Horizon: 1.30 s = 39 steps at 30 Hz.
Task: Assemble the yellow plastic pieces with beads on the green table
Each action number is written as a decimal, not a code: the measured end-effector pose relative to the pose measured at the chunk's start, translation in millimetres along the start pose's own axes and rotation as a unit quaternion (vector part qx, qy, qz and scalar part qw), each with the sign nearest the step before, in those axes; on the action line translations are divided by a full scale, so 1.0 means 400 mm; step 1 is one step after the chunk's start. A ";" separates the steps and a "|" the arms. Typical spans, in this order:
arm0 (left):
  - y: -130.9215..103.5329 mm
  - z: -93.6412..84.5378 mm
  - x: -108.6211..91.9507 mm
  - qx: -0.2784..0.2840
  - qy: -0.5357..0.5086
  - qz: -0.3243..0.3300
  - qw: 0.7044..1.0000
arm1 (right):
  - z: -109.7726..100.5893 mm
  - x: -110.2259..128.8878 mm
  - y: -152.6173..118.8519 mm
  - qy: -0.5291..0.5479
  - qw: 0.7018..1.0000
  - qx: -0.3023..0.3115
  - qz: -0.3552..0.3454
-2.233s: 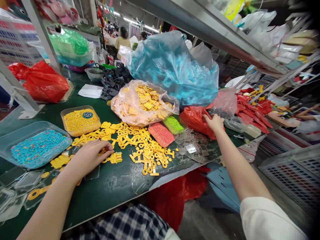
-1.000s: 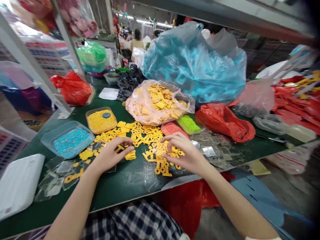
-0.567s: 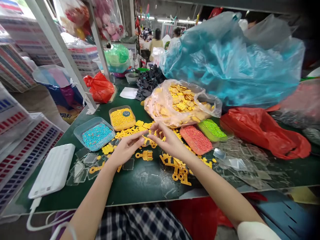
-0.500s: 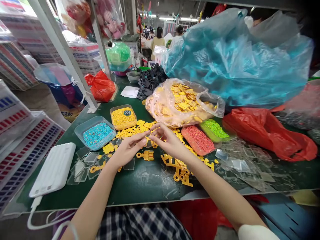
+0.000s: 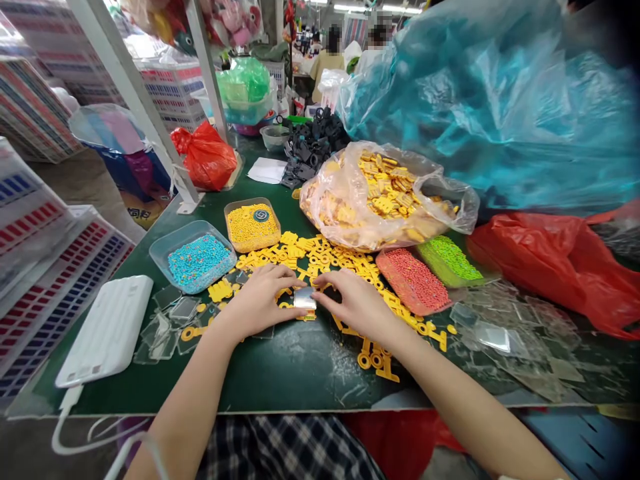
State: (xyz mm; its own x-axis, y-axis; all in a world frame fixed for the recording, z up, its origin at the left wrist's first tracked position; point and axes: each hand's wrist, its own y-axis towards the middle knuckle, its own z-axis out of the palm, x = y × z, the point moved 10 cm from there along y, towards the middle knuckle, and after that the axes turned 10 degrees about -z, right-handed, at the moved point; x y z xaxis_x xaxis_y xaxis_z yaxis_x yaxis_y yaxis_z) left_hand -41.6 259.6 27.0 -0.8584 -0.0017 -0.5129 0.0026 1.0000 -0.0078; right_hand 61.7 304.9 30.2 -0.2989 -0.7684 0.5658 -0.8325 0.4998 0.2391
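Left hand [image 5: 261,299]: is bracketing a clear plate [image 5: 304,298] from nine o'clock, palm down, thumb and fingers parted at its edges; whether it is gripping cannot be told.
Right hand [image 5: 356,300]: is arching in from three o'clock, fingers bent, thumb reaching the plate's right edge; its hold is staying unclear.
Clear plate: is lying between both hands, above a yellow piece [image 5: 308,317].
Green table [image 5: 295,380]: is bearing scattered yellow parts [image 5: 345,257] toward one o'clock.

Yellow pieces [image 5: 326,255], dark green tabletop [image 5: 280,380]
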 end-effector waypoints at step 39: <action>-0.004 0.055 0.034 0.079 0.070 -0.036 0.994 | 0.045 0.020 -0.015 -0.125 0.985 0.116 0.000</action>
State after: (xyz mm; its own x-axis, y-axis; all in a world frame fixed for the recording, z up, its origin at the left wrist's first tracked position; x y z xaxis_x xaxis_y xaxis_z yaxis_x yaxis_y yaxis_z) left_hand -41.9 257.9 1.1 -0.9222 -0.0610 -0.3818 0.0097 0.9835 -0.1806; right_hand 55.8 288.5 19.2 -0.3794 -0.8576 0.3471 -0.9086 0.4162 0.0354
